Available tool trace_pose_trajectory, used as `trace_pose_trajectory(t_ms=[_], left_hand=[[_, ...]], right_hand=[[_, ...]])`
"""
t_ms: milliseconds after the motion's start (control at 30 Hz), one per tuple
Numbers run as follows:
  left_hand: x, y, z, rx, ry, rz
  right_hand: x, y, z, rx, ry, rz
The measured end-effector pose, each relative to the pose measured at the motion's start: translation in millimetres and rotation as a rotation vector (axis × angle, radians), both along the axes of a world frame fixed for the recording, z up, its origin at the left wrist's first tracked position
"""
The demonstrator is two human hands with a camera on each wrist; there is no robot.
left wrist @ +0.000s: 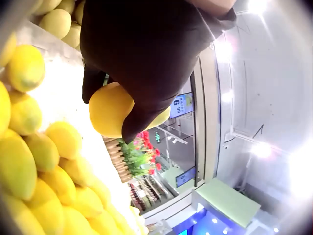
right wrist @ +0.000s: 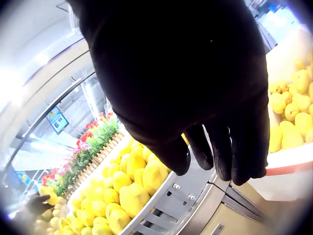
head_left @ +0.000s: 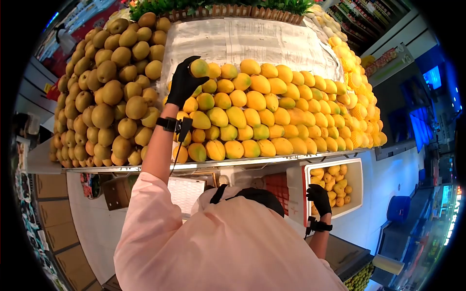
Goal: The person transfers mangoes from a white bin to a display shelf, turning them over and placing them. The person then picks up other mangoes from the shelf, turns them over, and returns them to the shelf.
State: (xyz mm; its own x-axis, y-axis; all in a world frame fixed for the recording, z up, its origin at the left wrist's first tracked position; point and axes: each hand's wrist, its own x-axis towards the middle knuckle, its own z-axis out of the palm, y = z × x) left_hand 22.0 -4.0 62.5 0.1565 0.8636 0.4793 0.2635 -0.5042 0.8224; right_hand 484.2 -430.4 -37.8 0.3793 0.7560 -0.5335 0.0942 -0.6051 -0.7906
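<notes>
My black-gloved left hand grips a mango at the upper left end of the stacked mango rows. In the left wrist view, the thumb and fingers of the left hand curl round the yellow mango, hiding part of it. My right hand, gloved in black too, hangs at the left side of a white foam box with mangoes inside. Seen from the right wrist, the fingers of the right hand point down loosely, with nothing held.
Brown round fruit is piled left of the mangoes. Newspaper covers the display behind them, up to a small wooden fence with plants. Net-wrapped fruit lies at the right. A metal edge runs along the front, with a red crate below.
</notes>
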Motion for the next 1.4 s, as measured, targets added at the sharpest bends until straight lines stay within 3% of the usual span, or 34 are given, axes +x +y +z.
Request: trace_pose_trajectory(t_ms=[133,467,600,767,900,1000,1100,1267,1333,1400], left_hand=[[-18.1,32.5,-19.5,0.197,0.292,0.136],[-22.9,93.9,-74.2,0.066,0.407,0.21],[-17.6,96.4,-72.9,-0.082,0.447,0.181],[-15.9,106.4,-86.0,-0.043,0.562,0.201],[-13.4,99.0,-77.7,-0.04,0.602,0.14],[-17.3,96.1,-65.3,-0.253,0.547,-0.016],[-19.9,97.0,-62.0,-0.28,0.603,-0.072],[-29.8,110.1,-71.0,-0.315,0.573,-0.081],[-32.2,101.9,-51.1,-0.363,0.554,-0.047],[-35.5,91.0,-34.4,-0.059,0.538,0.049]], right_hand=[[-1.4,3.8,1.1,0.049,0.029,-0.046],[-11.9,-3.3,7.4,0.046,-0.004,-0.093],[-10.8,-12.7,2.6,0.044,-0.008,-0.105],[-14.0,-17.8,-1.9,0.037,0.003,-0.138],[-18.7,-18.6,0.8,0.066,0.012,-0.152],[-20.7,-22.6,-2.3,0.073,0.023,-0.175],[-19.2,-20.2,-1.8,0.071,0.008,-0.156],[-21.8,-13.9,3.3,0.074,-0.016,-0.168],[-14.7,-22.2,-7.1,0.111,-0.02,-0.129],[-8.7,-30.9,-13.9,0.095,0.032,-0.188]])
